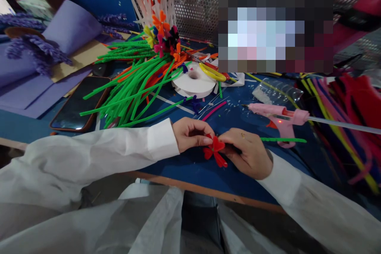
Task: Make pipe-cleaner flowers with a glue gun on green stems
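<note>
Between my two hands, just above the blue table, is a red pipe-cleaner flower [218, 145] with several looped petals. My left hand [193, 133] is closed, thumb and forefinger pinching a petal on its left side. My right hand [248, 151] grips the flower from the right, its fingers curled and partly hidden. A green pipe-cleaner stem [287, 140] sticks out to the right behind that hand. A pink glue gun [278, 115] with its small light lit lies beyond my right hand, a clear glue stick in its back end.
A white ribbon spool [194, 81] stands ahead, with yellow-handled scissors [212, 72] against it. Green pipe cleaners [133, 91] and a phone [79, 103] lie left, near purple wrapping paper [73, 27]. Coloured pipe cleaners [342, 115] pile up at right. A clear plastic package [276, 90] lies behind the glue gun.
</note>
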`<action>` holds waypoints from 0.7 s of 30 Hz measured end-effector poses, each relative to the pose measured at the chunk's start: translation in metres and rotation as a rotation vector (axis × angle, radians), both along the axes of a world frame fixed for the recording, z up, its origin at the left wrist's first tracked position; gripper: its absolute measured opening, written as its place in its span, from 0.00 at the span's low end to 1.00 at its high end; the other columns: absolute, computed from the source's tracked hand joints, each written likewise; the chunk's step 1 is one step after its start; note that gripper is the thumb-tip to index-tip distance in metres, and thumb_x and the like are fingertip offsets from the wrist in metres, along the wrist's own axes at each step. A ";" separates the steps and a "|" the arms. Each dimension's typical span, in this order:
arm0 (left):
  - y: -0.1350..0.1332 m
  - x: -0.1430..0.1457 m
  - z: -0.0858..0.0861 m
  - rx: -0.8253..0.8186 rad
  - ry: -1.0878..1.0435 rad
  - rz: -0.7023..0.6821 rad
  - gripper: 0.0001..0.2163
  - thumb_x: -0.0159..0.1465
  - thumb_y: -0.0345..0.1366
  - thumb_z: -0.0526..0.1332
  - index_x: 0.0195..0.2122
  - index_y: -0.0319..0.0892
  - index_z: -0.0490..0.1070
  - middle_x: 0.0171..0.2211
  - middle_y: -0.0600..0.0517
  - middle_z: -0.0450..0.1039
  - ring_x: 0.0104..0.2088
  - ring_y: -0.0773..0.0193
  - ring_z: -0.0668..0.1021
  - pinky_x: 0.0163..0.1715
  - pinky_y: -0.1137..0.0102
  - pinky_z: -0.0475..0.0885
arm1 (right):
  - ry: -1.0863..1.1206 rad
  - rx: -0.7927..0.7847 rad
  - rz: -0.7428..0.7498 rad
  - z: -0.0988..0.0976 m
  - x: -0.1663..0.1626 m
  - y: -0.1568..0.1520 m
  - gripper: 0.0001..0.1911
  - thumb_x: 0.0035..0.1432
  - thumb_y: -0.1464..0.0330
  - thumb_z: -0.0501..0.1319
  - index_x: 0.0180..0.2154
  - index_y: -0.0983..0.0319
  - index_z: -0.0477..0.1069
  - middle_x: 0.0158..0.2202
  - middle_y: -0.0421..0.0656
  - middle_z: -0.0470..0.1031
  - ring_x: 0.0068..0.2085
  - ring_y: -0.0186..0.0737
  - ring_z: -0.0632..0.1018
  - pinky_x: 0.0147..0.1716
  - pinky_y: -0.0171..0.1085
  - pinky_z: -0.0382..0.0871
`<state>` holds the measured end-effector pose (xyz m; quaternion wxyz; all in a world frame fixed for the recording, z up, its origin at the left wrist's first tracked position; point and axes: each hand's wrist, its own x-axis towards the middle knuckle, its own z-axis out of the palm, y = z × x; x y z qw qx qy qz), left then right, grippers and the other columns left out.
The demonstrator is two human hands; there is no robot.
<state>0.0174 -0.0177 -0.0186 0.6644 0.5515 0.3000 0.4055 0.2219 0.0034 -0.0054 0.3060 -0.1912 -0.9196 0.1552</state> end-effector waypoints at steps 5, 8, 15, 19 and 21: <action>-0.001 0.000 -0.001 -0.011 -0.009 0.004 0.13 0.56 0.42 0.66 0.29 0.34 0.72 0.25 0.52 0.73 0.26 0.71 0.74 0.30 0.75 0.70 | -0.038 -0.038 -0.034 -0.001 0.001 -0.001 0.07 0.63 0.67 0.53 0.38 0.61 0.68 0.26 0.39 0.72 0.26 0.31 0.71 0.26 0.30 0.61; -0.001 0.000 -0.001 -0.012 -0.023 -0.003 0.12 0.56 0.41 0.66 0.29 0.34 0.72 0.25 0.52 0.73 0.26 0.71 0.75 0.30 0.75 0.70 | -0.022 -0.038 -0.020 -0.002 0.001 -0.001 0.07 0.63 0.67 0.53 0.38 0.61 0.68 0.26 0.39 0.73 0.26 0.31 0.71 0.27 0.30 0.61; -0.001 -0.002 0.000 0.041 0.008 -0.011 0.12 0.57 0.40 0.65 0.29 0.34 0.72 0.26 0.51 0.73 0.27 0.71 0.74 0.31 0.75 0.69 | 0.003 -0.024 0.018 -0.004 0.001 0.000 0.06 0.63 0.69 0.53 0.36 0.60 0.69 0.26 0.39 0.73 0.27 0.31 0.71 0.28 0.30 0.61; -0.001 -0.002 0.001 0.049 0.034 -0.009 0.12 0.57 0.41 0.65 0.29 0.34 0.72 0.26 0.51 0.72 0.27 0.70 0.74 0.31 0.74 0.69 | 0.002 -0.033 0.025 -0.005 0.002 0.000 0.07 0.63 0.68 0.52 0.36 0.60 0.69 0.26 0.39 0.73 0.27 0.32 0.71 0.29 0.31 0.62; -0.001 -0.002 0.001 0.043 0.044 -0.013 0.13 0.57 0.42 0.65 0.29 0.34 0.72 0.26 0.51 0.72 0.27 0.70 0.74 0.31 0.75 0.69 | 0.004 -0.024 0.025 -0.005 0.002 0.000 0.08 0.64 0.68 0.52 0.35 0.60 0.69 0.25 0.39 0.73 0.27 0.32 0.71 0.28 0.31 0.61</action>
